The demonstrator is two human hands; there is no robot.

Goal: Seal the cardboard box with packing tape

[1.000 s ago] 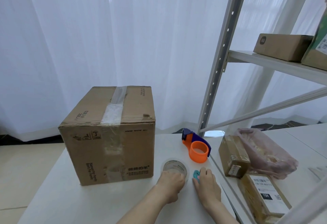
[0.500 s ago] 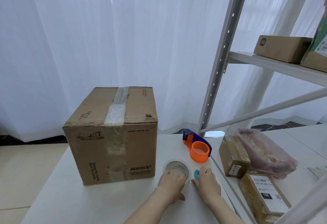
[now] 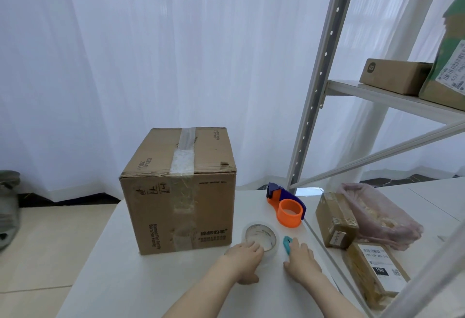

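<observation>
— What's sitting at the left of the counter (image 3: pixel 156 280)?

— The cardboard box (image 3: pixel 180 189), a squat brown corrugated cube, is standing there on the smooth white top. A strip of clear glossy tape (image 3: pixel 185 156) is running over its closed flaps and down the front face, wrinkled in places.

— And your hands?

— My left hand (image 3: pixel 245 258) is lying palm down just right of the box's near corner, the fingers reaching onto the near rim of the roll of packing tape (image 3: pixel 260 236). That roll is lying flat, a clear shiny ring round a pale cardboard core. The grip isn't clenched; the fingers are only touching the roll.

— The right one?

— My right hand (image 3: pixel 300 260) is resting flat beside it, fingertips touching a small teal plastic piece (image 3: pixel 286 242) with a rounded shape. Whether I'm pinching it or only touching it, I cannot tell.

— Beyond those?

— Behind the roll, an orange and blue plastic tape dispenser (image 3: pixel 286 207) is sitting on its side, its round orange hub empty. Further right, a grey metal shelf upright (image 3: pixel 315 86) with punched holes is rising, and small brown parcels (image 3: pixel 336 219) and a crinkled pinkish plastic bag (image 3: pixel 380 214) are lying past the counter's edge.
</observation>
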